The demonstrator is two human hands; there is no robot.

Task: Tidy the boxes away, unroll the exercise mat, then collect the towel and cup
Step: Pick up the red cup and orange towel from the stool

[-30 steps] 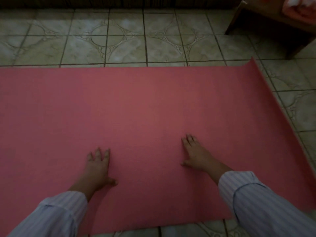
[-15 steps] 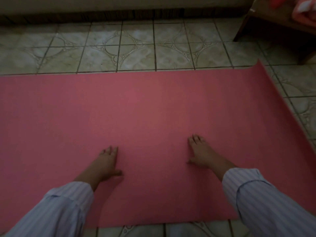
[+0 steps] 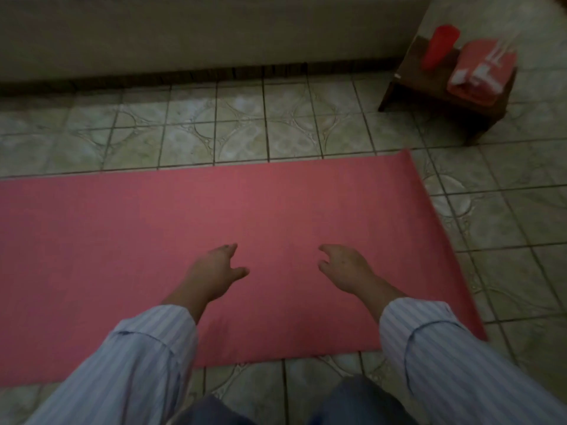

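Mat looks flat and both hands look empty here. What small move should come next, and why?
Probably reach the right hand toward the stool at the far right. The mat lies unrolled on the tiles, neither the right nor the left hand holds anything, and the cup and folded towel sit uncollected on the stool.

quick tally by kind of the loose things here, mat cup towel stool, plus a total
exercise mat: 1
cup: 1
towel: 1
stool: 1
total: 4
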